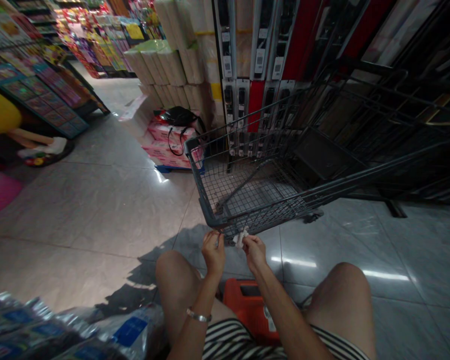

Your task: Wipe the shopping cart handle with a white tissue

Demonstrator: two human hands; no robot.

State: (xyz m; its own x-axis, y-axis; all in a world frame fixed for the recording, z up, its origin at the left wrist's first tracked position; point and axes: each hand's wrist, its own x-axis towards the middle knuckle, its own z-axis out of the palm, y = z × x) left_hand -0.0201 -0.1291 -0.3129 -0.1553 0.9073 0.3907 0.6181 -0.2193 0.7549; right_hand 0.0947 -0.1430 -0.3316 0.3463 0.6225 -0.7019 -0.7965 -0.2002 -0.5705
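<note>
My right hand (pixel 255 254) pinches a small crumpled white tissue or cloth (pixel 240 237) between thumb and fingers, close to the lower edge of a shopping cart. Beside it, my left hand (pixel 214 252) is closed, fingers curled together near the cart's corner; whatever it may hold is too small to make out. The dark grey wire shopping cart (pixel 204 204) stands just in front of my knees, its wire basket open at the top. I cannot tell whether either hand touches the cart. An orange plastic object (pixel 234 295) with a slot sits between my legs.
Pink boxes (pixel 168 145) on a blue pallet carry a black bag (pixel 180 116), with stacked paper packs (pixel 161 62) behind. Packaged goods hang on a rack (pixel 257 100) beyond the cart. Plastic-wrapped packs (pixel 33 330) lie at lower left; a display stand (pixel 41 90) is farther left.
</note>
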